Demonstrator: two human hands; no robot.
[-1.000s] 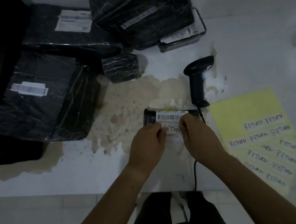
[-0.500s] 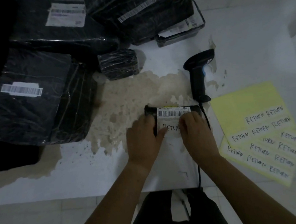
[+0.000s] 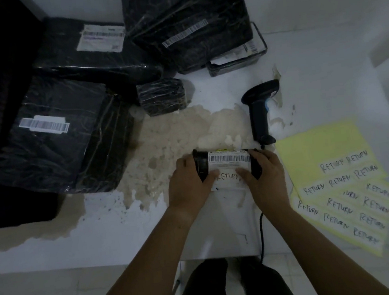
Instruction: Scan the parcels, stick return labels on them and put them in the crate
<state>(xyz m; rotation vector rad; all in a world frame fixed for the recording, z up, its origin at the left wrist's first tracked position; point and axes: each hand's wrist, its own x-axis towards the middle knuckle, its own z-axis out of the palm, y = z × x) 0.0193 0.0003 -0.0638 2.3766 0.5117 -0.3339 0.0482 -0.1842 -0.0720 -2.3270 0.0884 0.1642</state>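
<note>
Near the middle of the table's (image 3: pixel 323 61) front edge, a small black parcel (image 3: pixel 201 168) lies between both hands, touching the tabletop as far as the view shows. Compared with 1 second ago, the hands have moved outward from the sticker's middle to the parcel's 2 ends. The left hand (image 3: pixel 190 183) now wraps its fingers round the left end and the right hand (image 3: pixel 263 176) wraps the right end, each thumb pressing an end of the RETURN label (image 3: pixel 225 179). The handwritten word now reads almost whole between the thumbs, where fingertips covered part of it before. By my reading the label is stuck down and only being smoothed, so this parcel looks ready for the crate, which I cannot pick out for certain. Its long axis runs left to right, parallel to the front edge; the barcode label (image 3: pixel 229 159) faces up and the RETURN label faces the person. Just behind lies the scanner (image 3: pixel 260 116), and yellow label sheets (image 3: pixel 320 148) rest by the right edge.
</note>
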